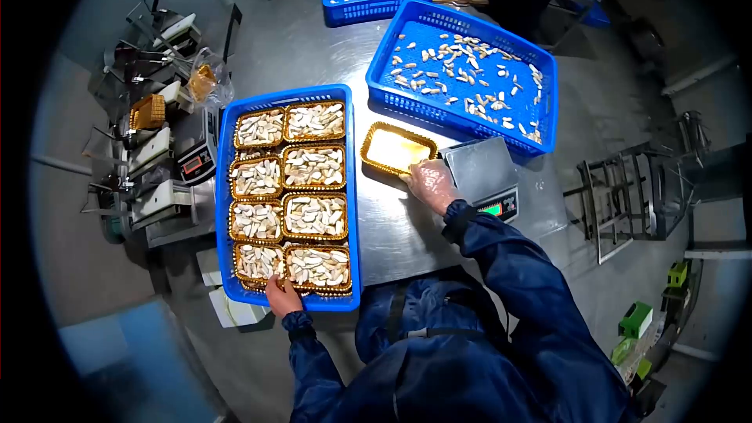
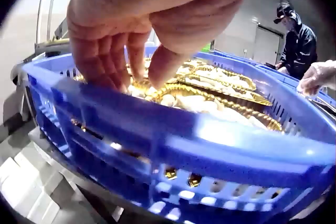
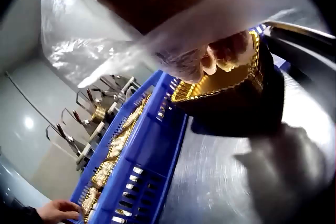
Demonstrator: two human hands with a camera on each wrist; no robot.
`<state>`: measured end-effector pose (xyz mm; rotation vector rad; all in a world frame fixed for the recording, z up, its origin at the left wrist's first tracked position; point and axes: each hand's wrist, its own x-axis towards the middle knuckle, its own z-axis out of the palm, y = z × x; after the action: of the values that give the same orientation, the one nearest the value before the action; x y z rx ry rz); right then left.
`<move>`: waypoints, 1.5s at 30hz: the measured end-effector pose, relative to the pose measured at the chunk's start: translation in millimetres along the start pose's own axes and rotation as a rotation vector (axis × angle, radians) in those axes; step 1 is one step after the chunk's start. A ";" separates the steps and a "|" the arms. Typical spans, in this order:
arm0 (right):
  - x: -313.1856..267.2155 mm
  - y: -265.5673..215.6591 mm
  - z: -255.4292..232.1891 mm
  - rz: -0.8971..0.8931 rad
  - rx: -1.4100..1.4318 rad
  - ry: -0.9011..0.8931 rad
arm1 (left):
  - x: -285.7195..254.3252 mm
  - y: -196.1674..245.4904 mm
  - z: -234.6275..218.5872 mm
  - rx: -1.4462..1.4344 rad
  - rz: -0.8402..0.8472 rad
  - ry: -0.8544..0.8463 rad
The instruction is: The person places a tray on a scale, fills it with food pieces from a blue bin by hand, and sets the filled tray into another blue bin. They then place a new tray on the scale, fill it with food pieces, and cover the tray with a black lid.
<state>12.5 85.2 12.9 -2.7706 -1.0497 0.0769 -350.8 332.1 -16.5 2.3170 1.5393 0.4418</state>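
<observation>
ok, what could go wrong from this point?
1. The right hand grips the empty gold tray by one rim only, through a loose plastic glove; the grip could slip or the thin tray could buckle.
2. The left hand reaches over the wall of the blue crate onto the nearest filled tray; a nudge could spill pieces.
3. The empty tray sits close to the scale and may knock it.

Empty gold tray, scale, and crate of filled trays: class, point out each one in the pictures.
Empty gold tray (image 1: 395, 147), head view, its bare inner floor.
Scale (image 1: 479, 169), head view, its steel platform.
Crate of filled trays (image 1: 354, 188), head view, its blue right rim.
</observation>
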 end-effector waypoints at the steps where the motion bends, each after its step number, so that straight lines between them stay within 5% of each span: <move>1: 5.1 -0.7 12.9 -0.020 -0.188 0.035 | -6.9 15.1 -13.4 0.024 -0.066 -0.039; 4: 17.3 9.7 46.3 -0.120 -0.184 0.008 | -23.9 49.1 -17.3 -0.169 -0.058 -0.031; 5: 19.1 12.9 50.5 -0.143 -0.170 0.006 | -34.1 67.0 -12.6 -0.499 -0.043 -0.083; 8: 17.9 20.3 42.2 -0.214 0.061 -0.027 | -58.5 152.4 0.6 -0.889 -0.305 -0.489; 12: 22.3 24.6 36.3 -0.290 0.059 -0.050 | -79.1 217.6 57.5 -1.035 -0.292 -0.723; 18: 34.3 24.6 0.2 -0.274 0.039 0.083 | -73.0 247.7 106.2 -1.069 -0.340 -0.821; 21: 26.3 36.4 -35.6 -0.220 0.168 0.402 | -56.8 270.6 111.9 -1.074 -0.344 -0.790; 22: 19.8 39.0 -46.6 -0.267 0.192 0.402 | -57.2 289.0 103.8 -1.185 -0.347 -0.698; 24: -0.4 46.6 -69.7 -0.616 0.300 0.350 | -51.7 315.4 81.9 -1.268 -0.541 -0.777; 26: -24.0 53.5 -68.0 -0.702 0.374 0.213 | -54.2 320.8 74.5 -1.505 -0.632 -0.782; 27: -33.1 60.7 -71.7 -0.705 0.350 0.228 | -58.7 321.1 77.1 -1.507 -0.490 -0.616; 28: -41.2 68.6 -78.1 -0.669 0.253 0.170 | -63.8 323.1 79.6 -1.507 -0.351 -0.457; 30: -53.7 94.3 -94.6 -0.619 0.215 0.147 | -56.0 316.9 83.6 -1.491 -0.507 -0.748; 32: -64.5 127.9 -90.5 -0.630 0.166 -0.064 | -72.6 310.5 109.8 -1.173 -0.341 -0.832; 34: -72.7 148.7 -96.2 -0.556 0.316 -0.013 | -98.4 322.6 130.4 -1.044 -0.188 -0.794; 36: -70.0 182.5 -109.2 -0.302 0.323 -0.098 | -115.4 324.6 149.2 -0.892 -0.084 -0.767; 40: -20.1 293.2 -113.3 0.247 0.489 0.152 | -154.0 309.0 190.7 -0.751 0.089 -0.685; 45: 62.0 413.6 -80.5 0.541 0.544 -0.094 | -164.8 298.9 166.8 -0.728 -0.112 -0.729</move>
<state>337.6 -189.8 17.0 -2.4626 -0.2070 0.4854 -94.0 54.1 -50.7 1.5502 0.9244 0.0706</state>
